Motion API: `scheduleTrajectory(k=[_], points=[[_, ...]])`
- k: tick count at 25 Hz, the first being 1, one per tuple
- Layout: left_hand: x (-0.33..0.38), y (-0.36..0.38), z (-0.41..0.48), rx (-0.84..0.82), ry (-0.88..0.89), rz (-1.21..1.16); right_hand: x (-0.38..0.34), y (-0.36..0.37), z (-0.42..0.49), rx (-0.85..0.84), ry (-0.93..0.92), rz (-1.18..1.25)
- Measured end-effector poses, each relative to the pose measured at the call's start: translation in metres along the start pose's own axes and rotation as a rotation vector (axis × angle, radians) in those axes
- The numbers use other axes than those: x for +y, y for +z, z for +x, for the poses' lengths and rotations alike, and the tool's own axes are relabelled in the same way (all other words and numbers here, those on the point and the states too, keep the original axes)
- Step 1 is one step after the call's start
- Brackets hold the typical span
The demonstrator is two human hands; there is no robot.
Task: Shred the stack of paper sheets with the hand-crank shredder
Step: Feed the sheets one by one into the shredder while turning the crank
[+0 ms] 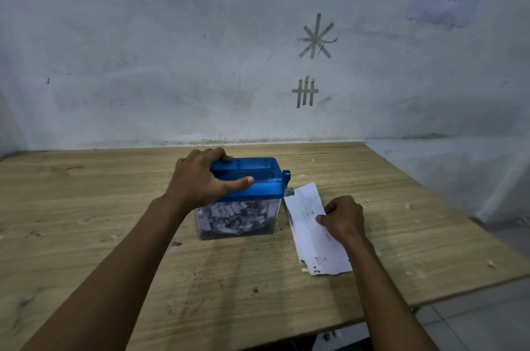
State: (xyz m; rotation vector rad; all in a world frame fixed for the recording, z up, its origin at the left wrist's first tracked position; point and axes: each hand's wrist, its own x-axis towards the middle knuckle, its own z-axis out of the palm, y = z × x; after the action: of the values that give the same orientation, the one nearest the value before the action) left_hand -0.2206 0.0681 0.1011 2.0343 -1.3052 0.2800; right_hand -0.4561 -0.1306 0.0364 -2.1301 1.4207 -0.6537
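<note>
The blue plastic shredder (252, 178), mid-frame, holds many strips (235, 215). Left hand (200, 181) grips its top; right hand (344, 218) pinches unshredded white paper sheets (309, 238)

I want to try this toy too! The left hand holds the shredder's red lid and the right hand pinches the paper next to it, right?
Not quite. The head view shows the lid is blue, not red. The left hand does hold it, and the right hand pinches the paper beside the shredder.
</note>
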Motion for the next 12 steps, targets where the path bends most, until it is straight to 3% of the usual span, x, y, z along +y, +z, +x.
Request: scheduleTrajectory(k=[12], points=[[0.005, -0.01, 0.001, -0.139, -0.008, 0.122, 0.01, -0.022, 0.006, -0.005, -0.03, 0.168]])
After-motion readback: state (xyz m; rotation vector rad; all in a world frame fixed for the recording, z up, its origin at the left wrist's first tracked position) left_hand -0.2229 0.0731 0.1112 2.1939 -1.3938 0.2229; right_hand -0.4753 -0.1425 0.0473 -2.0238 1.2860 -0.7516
